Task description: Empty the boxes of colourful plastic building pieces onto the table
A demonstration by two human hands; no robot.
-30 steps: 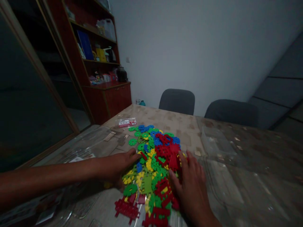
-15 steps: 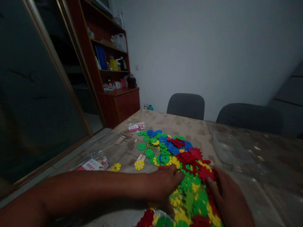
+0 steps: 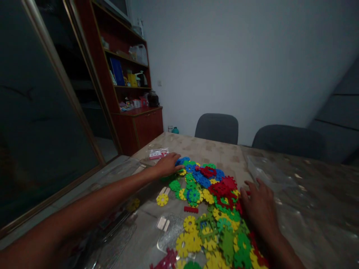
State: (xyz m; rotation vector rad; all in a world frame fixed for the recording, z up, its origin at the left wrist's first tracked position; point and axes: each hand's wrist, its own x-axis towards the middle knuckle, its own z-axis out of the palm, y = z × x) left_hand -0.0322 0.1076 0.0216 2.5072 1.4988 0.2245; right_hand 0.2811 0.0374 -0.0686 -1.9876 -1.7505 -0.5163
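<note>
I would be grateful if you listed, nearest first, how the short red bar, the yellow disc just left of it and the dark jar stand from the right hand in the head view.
From the right hand:
1. Short red bar, to its left on the table.
2. Yellow disc, farther left on the table.
3. Dark jar, far back on the cabinet.

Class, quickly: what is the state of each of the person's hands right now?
Left hand: at the blue pieces; whether it grips any cannot be told.
Right hand: open, spread beside the red pieces.
</note>
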